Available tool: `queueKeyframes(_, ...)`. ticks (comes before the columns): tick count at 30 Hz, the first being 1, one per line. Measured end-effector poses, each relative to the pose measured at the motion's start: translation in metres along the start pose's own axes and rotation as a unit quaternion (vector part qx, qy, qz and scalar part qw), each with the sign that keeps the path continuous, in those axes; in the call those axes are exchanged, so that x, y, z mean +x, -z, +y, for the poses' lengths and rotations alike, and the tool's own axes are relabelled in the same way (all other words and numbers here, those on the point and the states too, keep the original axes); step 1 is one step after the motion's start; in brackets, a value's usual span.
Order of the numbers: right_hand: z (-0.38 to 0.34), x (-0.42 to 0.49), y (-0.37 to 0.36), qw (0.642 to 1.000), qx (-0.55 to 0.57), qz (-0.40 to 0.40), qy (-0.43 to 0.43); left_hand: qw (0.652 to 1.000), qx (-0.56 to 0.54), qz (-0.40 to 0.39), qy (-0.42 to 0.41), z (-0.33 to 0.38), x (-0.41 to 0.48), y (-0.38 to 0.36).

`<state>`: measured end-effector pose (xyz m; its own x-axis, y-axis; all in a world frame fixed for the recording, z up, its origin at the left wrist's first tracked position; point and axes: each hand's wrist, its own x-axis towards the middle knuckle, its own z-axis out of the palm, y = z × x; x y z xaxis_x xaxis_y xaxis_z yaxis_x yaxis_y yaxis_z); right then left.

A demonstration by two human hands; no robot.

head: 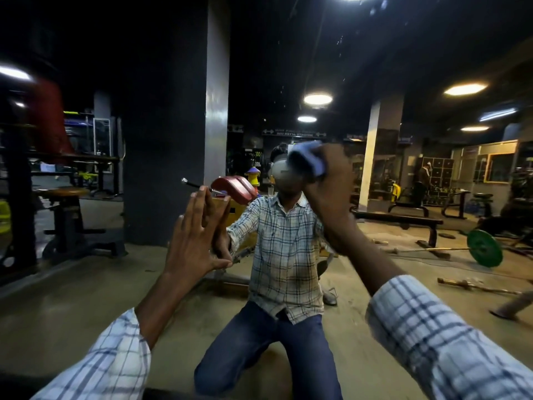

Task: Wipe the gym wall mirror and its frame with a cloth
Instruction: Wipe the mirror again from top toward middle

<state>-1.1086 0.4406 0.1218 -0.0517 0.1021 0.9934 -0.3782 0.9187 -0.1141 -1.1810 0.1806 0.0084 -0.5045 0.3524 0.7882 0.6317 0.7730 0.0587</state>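
The wall mirror (403,174) fills nearly the whole view and reflects the gym and my own kneeling figure in a checked shirt and jeans. My left hand (191,241) lies flat against the glass with fingers straight, meeting its own reflection. My right hand (331,194) grips a blue cloth (308,161) and holds it against the glass a little above the left hand, to its right. Small specks dot the upper glass. A dark strip along the bottom edge may be the frame; I cannot tell.
Reflected in the glass are a dark pillar (164,125), a stool (67,197), a flat bench (403,220), a barbell with a green plate (484,248), loose bars on the floor and ceiling lights. A person's foot (510,307) shows at the right.
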Motion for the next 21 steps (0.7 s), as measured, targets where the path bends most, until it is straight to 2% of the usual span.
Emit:
queueKeyframes(1,-0.007,-0.017,-0.012,0.995,-0.011,-0.079,0.066,1.000,-0.004,0.001,-0.004,-0.001,-0.001,0.000)
queueKeyframes(3,-0.012,-0.038,-0.020,0.956,-0.061,-0.210,0.194,1.000,-0.005,0.000,-0.008,-0.003,-0.001,0.000)
queueKeyframes(5,-0.013,-0.025,-0.015,0.931,-0.096,-0.261,0.238,1.000,-0.001,-0.001,-0.011,-0.004,-0.002,0.001)
queueKeyframes(7,-0.008,0.002,-0.008,0.951,-0.095,-0.207,0.208,1.000,-0.002,0.001,-0.017,-0.007,-0.004,0.001)
queueKeyframes(9,-0.004,0.026,-0.003,0.987,-0.049,-0.088,0.126,1.000,-0.003,0.005,-0.021,-0.013,-0.005,0.001)
queueKeyframes(11,-0.011,0.026,-0.015,0.999,-0.007,0.009,0.041,1.000,-0.005,0.007,-0.023,-0.017,-0.006,0.000)
queueKeyframes(12,-0.019,0.018,-0.026,0.999,0.003,0.018,0.033,1.000,-0.005,0.008,-0.022,-0.018,-0.006,0.000)
queueKeyframes(14,-0.034,-0.010,-0.045,0.993,0.001,-0.072,0.093,1.000,0.002,0.007,-0.018,-0.020,-0.006,-0.002)
queueKeyframes(17,-0.044,-0.045,-0.051,0.937,-0.049,-0.259,0.229,1.000,0.010,0.003,0.003,-0.025,-0.007,-0.002)
queueKeyframes(19,-0.036,-0.036,-0.048,0.922,-0.078,-0.287,0.247,1.000,0.012,-0.002,0.012,-0.032,-0.009,-0.002)
queueKeyframes(21,-0.030,-0.008,-0.038,0.945,-0.097,-0.224,0.216,1.000,0.020,-0.008,0.014,-0.040,-0.011,-0.001)
